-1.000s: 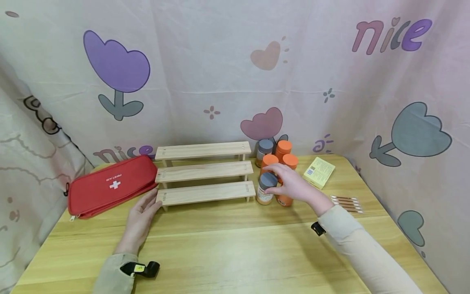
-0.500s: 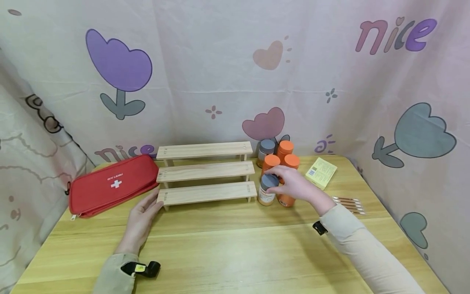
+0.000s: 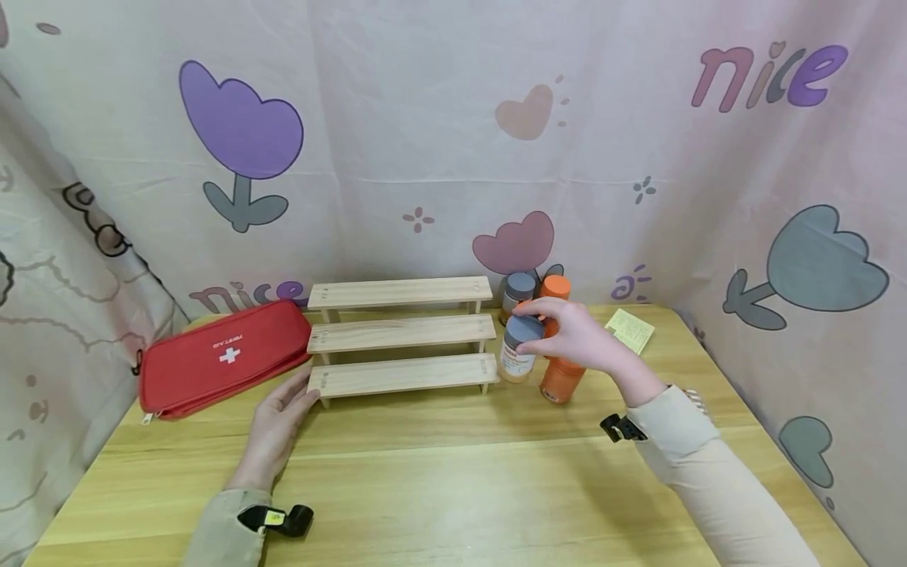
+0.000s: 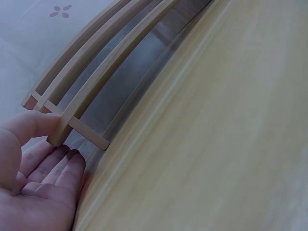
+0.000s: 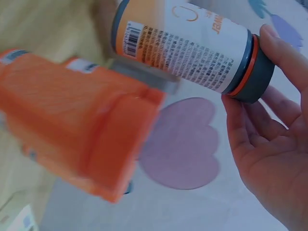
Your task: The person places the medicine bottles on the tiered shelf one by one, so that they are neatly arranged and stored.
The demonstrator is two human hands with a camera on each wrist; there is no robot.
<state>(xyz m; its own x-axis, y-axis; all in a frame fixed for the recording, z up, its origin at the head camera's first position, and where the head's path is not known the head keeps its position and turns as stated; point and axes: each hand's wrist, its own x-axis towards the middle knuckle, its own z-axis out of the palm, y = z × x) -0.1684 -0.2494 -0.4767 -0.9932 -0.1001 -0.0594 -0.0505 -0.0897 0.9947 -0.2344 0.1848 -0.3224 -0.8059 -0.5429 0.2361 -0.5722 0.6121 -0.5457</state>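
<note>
A pill bottle with a grey cap and a white label (image 3: 516,361) is held by the cap between the thumb and fingers of my right hand (image 3: 583,339). In the right wrist view the label of this pill bottle (image 5: 192,45) faces the camera. Orange bottles (image 3: 562,381) stand right beside it, partly behind the hand. My left hand (image 3: 278,417) is at the left end of a three-step wooden shelf (image 3: 404,376). The left wrist view has the thumb on the end of the front board (image 4: 96,91), fingers beneath.
A red first aid pouch (image 3: 220,362) lies left of the shelf. Behind the orange bottles stands another grey-capped bottle (image 3: 520,288). A yellow box (image 3: 632,329) lies at the back right, and cotton swabs (image 3: 695,400) are mostly hidden by the right sleeve.
My right hand has raised the grey-capped pill bottle slightly. The front orange bottle now leans a little. The left hand keeps its place at the shelf, while the head view has shifted slightly.
</note>
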